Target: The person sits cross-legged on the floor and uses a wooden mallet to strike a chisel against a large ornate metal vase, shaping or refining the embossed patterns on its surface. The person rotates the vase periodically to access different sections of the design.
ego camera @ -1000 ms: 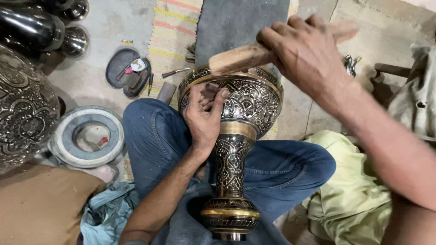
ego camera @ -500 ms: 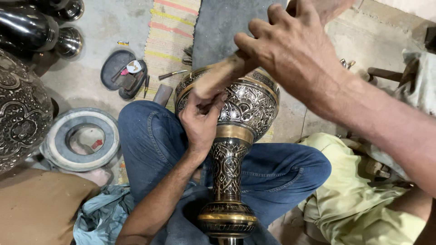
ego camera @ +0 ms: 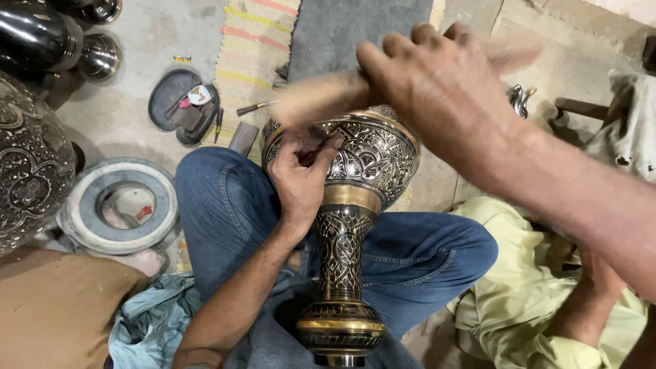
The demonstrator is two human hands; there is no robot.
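An engraved brass and black vase (ego camera: 355,205) lies across my lap on my blue jeans, its round body pointing away and its foot toward me. My left hand (ego camera: 301,178) rests on the vase's body with fingers pinched together on a small tool I cannot make out. My right hand (ego camera: 444,96) is raised above the vase, gripping a wooden mallet (ego camera: 321,96) whose blurred head hangs over my left hand.
A grey ring-shaped stand (ego camera: 116,205) lies on the floor at left, beside a large engraved vessel (ego camera: 27,164). Dark shiny vases (ego camera: 41,34) stand at top left. A small tray with tools (ego camera: 181,106) and a striped mat (ego camera: 253,41) lie ahead. Pale green cloth (ego camera: 533,301) sits at right.
My right hand with the mallet has moved a little rightward above the vase and is blurred with motion. My left hand stays on the vase.
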